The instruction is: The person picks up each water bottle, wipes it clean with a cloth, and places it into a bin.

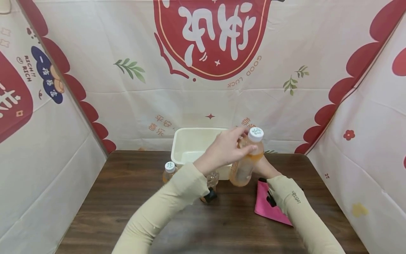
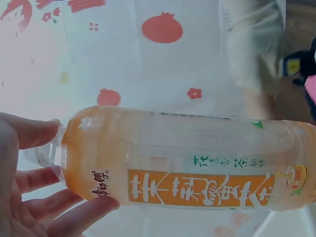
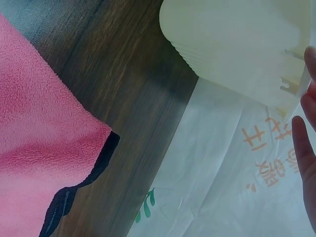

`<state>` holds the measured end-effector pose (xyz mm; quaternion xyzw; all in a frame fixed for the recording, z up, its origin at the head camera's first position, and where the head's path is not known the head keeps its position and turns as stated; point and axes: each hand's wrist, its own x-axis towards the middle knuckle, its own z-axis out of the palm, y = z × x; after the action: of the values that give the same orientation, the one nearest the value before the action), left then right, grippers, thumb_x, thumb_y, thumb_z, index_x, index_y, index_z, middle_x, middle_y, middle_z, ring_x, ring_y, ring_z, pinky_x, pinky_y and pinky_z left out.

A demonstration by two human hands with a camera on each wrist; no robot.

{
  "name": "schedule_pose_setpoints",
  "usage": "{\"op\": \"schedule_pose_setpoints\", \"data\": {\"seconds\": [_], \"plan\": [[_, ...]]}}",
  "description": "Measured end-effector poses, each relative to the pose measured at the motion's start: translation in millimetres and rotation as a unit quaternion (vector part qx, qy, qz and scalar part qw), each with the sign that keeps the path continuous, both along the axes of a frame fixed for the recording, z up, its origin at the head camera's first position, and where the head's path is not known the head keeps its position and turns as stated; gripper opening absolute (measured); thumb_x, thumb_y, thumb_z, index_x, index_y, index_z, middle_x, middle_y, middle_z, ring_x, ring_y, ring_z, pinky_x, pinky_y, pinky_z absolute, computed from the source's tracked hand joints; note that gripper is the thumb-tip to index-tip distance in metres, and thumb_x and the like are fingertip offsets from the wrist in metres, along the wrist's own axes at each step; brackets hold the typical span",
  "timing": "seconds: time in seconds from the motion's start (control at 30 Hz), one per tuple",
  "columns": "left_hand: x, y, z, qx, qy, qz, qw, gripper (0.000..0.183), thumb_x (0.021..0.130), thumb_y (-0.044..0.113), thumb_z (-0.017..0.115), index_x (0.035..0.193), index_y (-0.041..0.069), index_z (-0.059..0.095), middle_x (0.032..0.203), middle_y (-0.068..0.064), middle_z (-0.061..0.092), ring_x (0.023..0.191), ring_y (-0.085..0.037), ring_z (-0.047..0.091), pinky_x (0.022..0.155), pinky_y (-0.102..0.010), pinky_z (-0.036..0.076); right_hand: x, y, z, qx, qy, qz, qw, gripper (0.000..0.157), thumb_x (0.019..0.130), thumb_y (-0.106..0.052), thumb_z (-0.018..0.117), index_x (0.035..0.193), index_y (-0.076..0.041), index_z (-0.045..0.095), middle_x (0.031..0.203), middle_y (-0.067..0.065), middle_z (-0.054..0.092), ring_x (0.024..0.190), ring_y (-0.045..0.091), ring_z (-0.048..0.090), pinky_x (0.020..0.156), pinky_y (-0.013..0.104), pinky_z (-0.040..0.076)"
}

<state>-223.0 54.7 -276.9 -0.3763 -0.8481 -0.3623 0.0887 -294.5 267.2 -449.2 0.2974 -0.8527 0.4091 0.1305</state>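
In the head view my left hand grips a plastic bottle around its neck and shoulder, just under the white cap. The bottle is tilted and held up in front of the cream bin. In the left wrist view its orange label shows, with thumb and fingers either side of the neck. Most of my right hand is hidden behind the bottle in the head view. The right wrist view shows the right hand with fingers extended, close to the bin wall.
Behind my left forearm stand another white-capped bottle and a clear container with a black part, both partly hidden. A pink cloth with black edging lies under my right forearm on the wooden table. Printed fabric walls enclose the back and sides.
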Motion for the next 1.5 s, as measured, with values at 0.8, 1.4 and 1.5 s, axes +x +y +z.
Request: {"op": "schedule_pose_setpoints", "data": {"seconds": [0.8,1.4,1.5], "plan": [[-107.8,-22,-13.1,0.056,-0.043,0.062,0.9956,0.036,0.085,0.03,0.063,0.113,0.011,0.049,0.111,-0.004,0.056,0.102,-0.017,0.052,0.082,-0.027,0.048,3.0,2,-4.1,0.143,0.17,-0.008,0.975,0.016,0.064,0.0,0.078,0.077,-0.006,0.072,0.084,0.005,0.063,0.074,0.019,0.062,0.063,0.033,0.051],[-146.2,-16,-65.8,-0.036,-0.105,0.002,0.9938,0.034,0.085,0.02,0.063,0.114,0.005,0.052,0.113,-0.01,0.058,0.107,-0.024,0.054,0.09,-0.034,0.045,7.1,4,-4.2,0.14,0.141,-0.024,0.98,0.016,0.067,0.0,0.077,0.08,-0.005,0.072,0.087,0.007,0.064,0.078,0.021,0.063,0.065,0.034,0.052],[-152.2,-15,-73.7,-0.04,-0.115,-0.013,0.9925,0.033,0.084,0.016,0.065,0.111,0.003,0.053,0.112,-0.012,0.058,0.107,-0.026,0.054,0.091,-0.036,0.044,7.4,4,-4.5,0.136,0.143,-0.019,0.98,0.016,0.067,0.0,0.077,0.081,-0.005,0.072,0.087,0.007,0.064,0.078,0.02,0.063,0.065,0.033,0.052]]}}
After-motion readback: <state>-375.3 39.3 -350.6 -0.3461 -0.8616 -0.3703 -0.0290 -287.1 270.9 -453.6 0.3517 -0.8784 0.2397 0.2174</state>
